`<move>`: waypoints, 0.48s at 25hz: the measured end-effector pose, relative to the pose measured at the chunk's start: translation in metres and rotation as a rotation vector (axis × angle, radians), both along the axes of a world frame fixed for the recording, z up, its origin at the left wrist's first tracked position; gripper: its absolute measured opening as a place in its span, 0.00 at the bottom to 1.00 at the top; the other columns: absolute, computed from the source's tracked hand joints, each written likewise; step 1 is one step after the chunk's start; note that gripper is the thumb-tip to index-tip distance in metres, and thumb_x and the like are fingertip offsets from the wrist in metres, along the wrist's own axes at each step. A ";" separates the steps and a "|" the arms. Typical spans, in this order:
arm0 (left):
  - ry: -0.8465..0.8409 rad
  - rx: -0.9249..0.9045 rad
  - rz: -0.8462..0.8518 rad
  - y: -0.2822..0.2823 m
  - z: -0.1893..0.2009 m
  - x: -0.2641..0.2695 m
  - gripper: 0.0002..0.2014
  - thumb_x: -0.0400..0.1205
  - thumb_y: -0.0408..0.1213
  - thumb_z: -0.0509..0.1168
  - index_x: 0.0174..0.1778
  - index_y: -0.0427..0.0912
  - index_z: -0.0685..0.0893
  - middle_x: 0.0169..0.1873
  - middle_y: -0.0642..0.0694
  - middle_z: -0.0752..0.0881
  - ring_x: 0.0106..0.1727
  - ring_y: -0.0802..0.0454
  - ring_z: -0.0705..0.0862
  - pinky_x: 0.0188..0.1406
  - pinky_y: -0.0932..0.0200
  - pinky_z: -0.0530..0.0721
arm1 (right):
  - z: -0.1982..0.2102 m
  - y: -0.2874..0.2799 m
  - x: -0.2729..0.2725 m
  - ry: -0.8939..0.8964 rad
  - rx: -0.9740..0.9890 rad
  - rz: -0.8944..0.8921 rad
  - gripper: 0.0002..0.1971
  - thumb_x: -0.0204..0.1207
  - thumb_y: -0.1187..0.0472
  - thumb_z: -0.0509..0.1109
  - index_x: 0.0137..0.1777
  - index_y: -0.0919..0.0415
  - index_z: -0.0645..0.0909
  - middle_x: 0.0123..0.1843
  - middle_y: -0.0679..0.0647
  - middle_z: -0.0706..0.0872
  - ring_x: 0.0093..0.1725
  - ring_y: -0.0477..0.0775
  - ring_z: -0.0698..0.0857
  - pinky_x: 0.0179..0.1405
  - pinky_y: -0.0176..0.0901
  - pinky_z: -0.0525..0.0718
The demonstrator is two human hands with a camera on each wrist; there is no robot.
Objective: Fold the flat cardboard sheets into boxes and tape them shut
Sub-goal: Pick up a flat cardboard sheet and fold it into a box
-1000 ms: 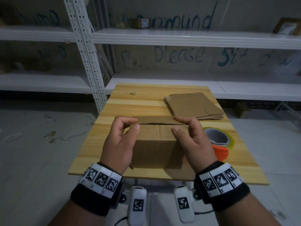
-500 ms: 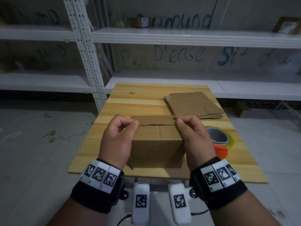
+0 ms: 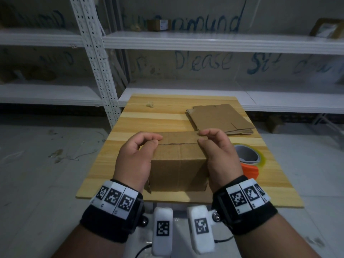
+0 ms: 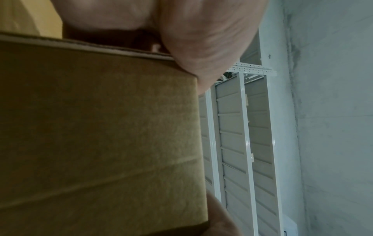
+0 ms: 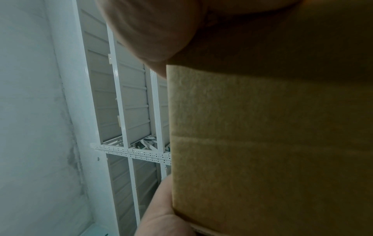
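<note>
The box [image 3: 178,164] stands on the near half of the table [image 3: 130,127], its top flaps folded down so that they meet along a seam running left to right. Both forearms reach in from the bottom edge of the head view, each with a black band carrying white coded tags, and the hands sit at opposite ends of that seam.

The left hand [image 3: 135,161] lies against the box's left side, palm toward the cardboard. Its fingers [image 3: 149,135] curl over the top left corner onto the far flap, and the thumb [image 3: 150,148] presses on the near flap just by the seam — so the hand clamps the corner. In the left wrist view the box wall fills most of the picture, with the thumb's pad on its upper edge.

The right hand [image 3: 221,159] mirrors this on the right side: fingers [image 3: 212,132] hooked over the far flap's end, thumb [image 3: 202,146] down on the near flap, wrist low beside the box. The right wrist view shows skin wrapped over the wall's top and bottom edges.

Flat sheets [image 3: 221,118] lie stacked at the far right of the table, apart from the box. A tape roll [image 3: 249,155] on an orange holder rests just beside the right wrist. White shelves [image 3: 204,39] stand behind.
</note>
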State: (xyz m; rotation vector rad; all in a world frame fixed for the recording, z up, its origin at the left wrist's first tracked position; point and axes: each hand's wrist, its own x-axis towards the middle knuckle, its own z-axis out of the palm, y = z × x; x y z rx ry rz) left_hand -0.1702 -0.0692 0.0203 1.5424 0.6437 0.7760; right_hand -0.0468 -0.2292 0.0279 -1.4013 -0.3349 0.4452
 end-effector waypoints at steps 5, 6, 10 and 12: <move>-0.031 -0.008 -0.033 -0.006 0.000 -0.003 0.14 0.74 0.63 0.76 0.46 0.59 0.93 0.49 0.58 0.95 0.62 0.42 0.92 0.70 0.21 0.87 | 0.002 0.000 -0.002 0.023 0.034 0.005 0.09 0.88 0.61 0.72 0.62 0.47 0.88 0.64 0.53 0.90 0.61 0.61 0.89 0.58 0.60 0.89; -0.022 -0.005 -0.035 -0.005 0.000 -0.003 0.13 0.73 0.61 0.78 0.45 0.59 0.93 0.49 0.59 0.95 0.62 0.42 0.92 0.69 0.21 0.87 | 0.003 0.001 -0.003 0.029 0.039 0.007 0.09 0.88 0.62 0.72 0.62 0.48 0.87 0.62 0.53 0.90 0.59 0.61 0.89 0.57 0.59 0.89; 0.029 -0.037 -0.020 -0.001 -0.001 0.001 0.18 0.65 0.60 0.81 0.46 0.58 0.93 0.55 0.55 0.94 0.66 0.39 0.91 0.68 0.21 0.88 | 0.002 0.000 -0.004 0.012 0.030 0.001 0.09 0.88 0.62 0.72 0.62 0.48 0.87 0.56 0.51 0.92 0.54 0.59 0.90 0.51 0.58 0.89; 0.025 -0.036 0.006 -0.002 -0.001 0.002 0.19 0.63 0.60 0.81 0.46 0.58 0.93 0.56 0.53 0.93 0.65 0.38 0.91 0.66 0.21 0.89 | 0.001 0.000 -0.004 0.007 0.028 -0.002 0.08 0.88 0.62 0.72 0.61 0.48 0.87 0.54 0.50 0.92 0.52 0.57 0.90 0.50 0.56 0.89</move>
